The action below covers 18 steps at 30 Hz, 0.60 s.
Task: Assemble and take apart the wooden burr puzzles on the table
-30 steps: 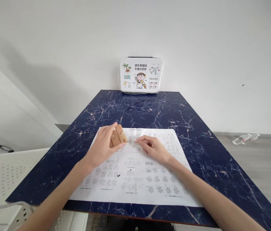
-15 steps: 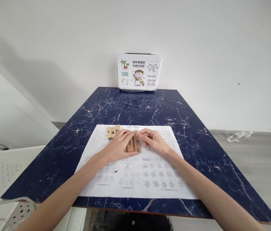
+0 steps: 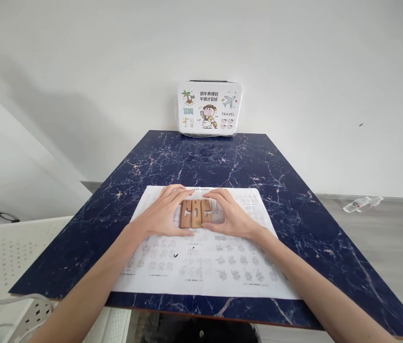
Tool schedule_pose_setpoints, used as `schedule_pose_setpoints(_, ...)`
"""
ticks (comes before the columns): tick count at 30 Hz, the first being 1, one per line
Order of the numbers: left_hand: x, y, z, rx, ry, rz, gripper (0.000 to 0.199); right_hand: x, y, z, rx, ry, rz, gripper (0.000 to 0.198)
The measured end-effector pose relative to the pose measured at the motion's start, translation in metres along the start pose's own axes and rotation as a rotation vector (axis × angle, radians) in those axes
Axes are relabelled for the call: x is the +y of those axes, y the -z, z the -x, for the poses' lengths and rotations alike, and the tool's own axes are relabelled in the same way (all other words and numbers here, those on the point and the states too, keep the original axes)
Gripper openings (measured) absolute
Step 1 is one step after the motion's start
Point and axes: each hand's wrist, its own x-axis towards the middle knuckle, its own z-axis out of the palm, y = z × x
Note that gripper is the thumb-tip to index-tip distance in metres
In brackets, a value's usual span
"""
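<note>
Flanking three wooden blocks [image 3: 196, 224]: left hand [image 3: 164, 212] and right hand [image 3: 235, 216], one on either side.
Left hand: thumb and fingers spread wide in a C shape; thumb lies past the near ends of the blocks, fingers arch past the far ends. Nearest to the left block [image 3: 183, 217]; cannot tell whether it touches.
Right hand: also wide, its gap facing the left hand; thumb tip at the near end of the right block [image 3: 206, 205], seemingly in contact; fingers curve beyond the far end.
Block position: side by side in a row, long edges together, between the two hands, on the printed sheet [image 3: 201, 287].
Block surface: brown wood, middle block [image 3: 193, 224] lighter; each has an opening with white showing through. "1" reads on the left block, "2" on the middle one.
Sheet: white, rows of small gray drawings, two dark marks near the middle; captions too small to read.
Counter [image 3: 201, 166]: dark blue with pale veins; sheet lies toward the near edge.
Box [image 3: 209, 108]: white, upright at the far edge by the wall; cartoon figures, lettering "TRAVEL".
Floor, right: clear bottle [image 3: 360, 205] on its side.
Left of counter: white perforated rack [image 3: 40, 234], pale cable [image 3: 6, 302] across it.
</note>
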Motion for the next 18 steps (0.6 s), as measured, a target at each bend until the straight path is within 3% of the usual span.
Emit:
schedule_pose_setpoints(4, -0.0044, 0.0024, -0.0001, -0.021, 0.054, 0.001, 0.105, 0.0024, -0.0003, 0.0012, -0.073, 0.05, 0.049, 0.084)
schedule_pose_setpoints(9, -0.0056, 0.0042, -0.0007, 0.005, 0.067, 0.011, 0.088, 0.0064, -0.0005, 0.0014, -0.084, 0.049, 0.103, 0.079)
schedule_pose_setpoints(14, -0.0032, 0.0054, -0.0003, 0.037, 0.059, 0.044, 0.084, 0.0086, -0.001, 0.0023, -0.05, 0.023, 0.099, 0.076)
schedule_pose_setpoints(18, 0.0037, 0.0033, -0.0008, 0.138, 0.065, 0.143, 0.085, 0.0067, -0.0022, 0.0019, 0.019, -0.007, 0.039, 0.075)
